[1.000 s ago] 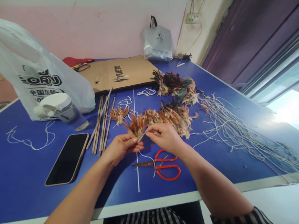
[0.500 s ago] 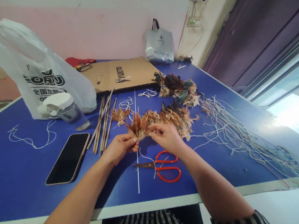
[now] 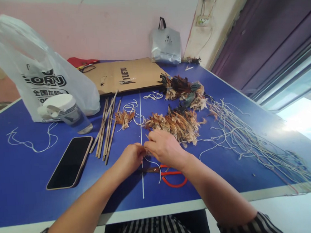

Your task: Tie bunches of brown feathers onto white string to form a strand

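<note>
My left hand (image 3: 133, 156) is closed, its fingertips pinching a small bunch of brown feathers (image 3: 148, 153) that is mostly hidden. Against it, my right hand (image 3: 163, 148) has curled fingers meeting the left fingertips; what they grip is covered. A white string (image 3: 155, 164) trails below the hands across red-handled scissors (image 3: 175, 185) on the table. Just beyond my right hand lies a row of brown feather bunches (image 3: 176, 124). A smaller feather bunch (image 3: 125, 119) rests beyond my left hand.
Thin wooden sticks (image 3: 106, 131), a phone (image 3: 69, 162), a lidded cup (image 3: 73, 114) and a white plastic bag (image 3: 49, 71) are on the left. Many loose strings (image 3: 254, 144) spread to the right. Darker feathers (image 3: 182, 87), flat cardboard (image 3: 130, 73) and a silver bag (image 3: 165, 45) stand farther back.
My right hand has moved left and turned over, back upward, closing in on the left fingertips. The feather bunch, formerly upright and visible between the hands, is now mostly hidden.
</note>
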Motion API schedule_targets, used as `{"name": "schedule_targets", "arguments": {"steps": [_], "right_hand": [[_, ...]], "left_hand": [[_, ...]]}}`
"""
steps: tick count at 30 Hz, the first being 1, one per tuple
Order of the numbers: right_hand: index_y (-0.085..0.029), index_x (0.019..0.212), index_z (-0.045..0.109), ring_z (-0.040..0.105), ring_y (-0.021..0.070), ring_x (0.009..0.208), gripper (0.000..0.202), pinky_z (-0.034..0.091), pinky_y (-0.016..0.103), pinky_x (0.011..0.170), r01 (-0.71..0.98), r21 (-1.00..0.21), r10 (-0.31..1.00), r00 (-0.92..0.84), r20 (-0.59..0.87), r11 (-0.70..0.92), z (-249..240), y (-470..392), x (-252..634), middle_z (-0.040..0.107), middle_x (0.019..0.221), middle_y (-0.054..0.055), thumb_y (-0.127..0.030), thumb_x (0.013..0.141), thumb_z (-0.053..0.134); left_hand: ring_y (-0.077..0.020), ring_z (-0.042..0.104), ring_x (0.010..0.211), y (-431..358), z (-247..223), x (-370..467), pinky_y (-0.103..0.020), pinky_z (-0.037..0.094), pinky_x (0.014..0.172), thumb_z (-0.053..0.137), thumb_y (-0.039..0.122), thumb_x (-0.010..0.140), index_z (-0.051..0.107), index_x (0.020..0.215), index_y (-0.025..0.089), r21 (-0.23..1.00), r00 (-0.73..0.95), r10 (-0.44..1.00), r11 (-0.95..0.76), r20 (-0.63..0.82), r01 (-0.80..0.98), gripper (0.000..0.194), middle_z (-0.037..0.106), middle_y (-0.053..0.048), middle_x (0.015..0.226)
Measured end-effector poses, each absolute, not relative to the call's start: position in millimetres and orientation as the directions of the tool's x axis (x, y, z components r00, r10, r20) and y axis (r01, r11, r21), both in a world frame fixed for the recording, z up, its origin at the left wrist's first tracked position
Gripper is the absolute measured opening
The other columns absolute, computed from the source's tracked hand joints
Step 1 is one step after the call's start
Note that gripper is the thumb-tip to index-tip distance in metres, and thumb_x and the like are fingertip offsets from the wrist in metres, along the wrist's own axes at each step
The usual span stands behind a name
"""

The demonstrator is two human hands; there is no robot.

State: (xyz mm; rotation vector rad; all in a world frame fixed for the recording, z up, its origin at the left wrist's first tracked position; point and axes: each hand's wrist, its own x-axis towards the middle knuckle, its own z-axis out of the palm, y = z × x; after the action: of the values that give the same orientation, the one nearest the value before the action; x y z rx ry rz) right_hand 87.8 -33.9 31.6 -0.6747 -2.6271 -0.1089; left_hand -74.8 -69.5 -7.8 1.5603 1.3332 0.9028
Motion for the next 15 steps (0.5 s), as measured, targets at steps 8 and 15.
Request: {"name": "schedule_targets", "arguments": {"steps": [8, 15], "right_hand": [[-0.014, 0.077, 0.066, 0.053, 0.0116, 0.064, 0.014, 0.040, 0.023, 0.060, 0.314, -0.858, 0.723, -0.685, 0.091, 0.406, 32.5, -9.1, 112.6, 0.060, 0.069, 0.002, -0.026, 0.076, 0.059], [-0.013, 0.072, 0.064, 0.037, 0.0063, 0.046, 0.014, 0.028, 0.019, 0.045, 0.275, -0.921, 0.841, -0.533, 0.092, 0.276, 20.6, -21.6, 88.8, 0.045, 0.050, -0.005, -0.026, 0.073, 0.058]], "left_hand": [[-0.0096, 0.052, 0.054, -79.2, 17.0, -73.5, -0.022, 0.041, 0.055, 0.054, 0.024, 0.079, 0.065, 0.069, 0.016, 0.961, 0.322, 0.945, -0.139, 0.057, 0.238, 0.017, 0.056, -0.002, 0.066], [-0.0061, 0.052, 0.049, -67.9, 10.1, -72.9, -0.017, 0.043, 0.049, 0.071, 0.026, 0.063, 0.063, 0.066, 0.011, 0.927, -0.038, 0.977, 0.187, -0.210, -0.325, 0.017, 0.059, 0.000, 0.060]]}}
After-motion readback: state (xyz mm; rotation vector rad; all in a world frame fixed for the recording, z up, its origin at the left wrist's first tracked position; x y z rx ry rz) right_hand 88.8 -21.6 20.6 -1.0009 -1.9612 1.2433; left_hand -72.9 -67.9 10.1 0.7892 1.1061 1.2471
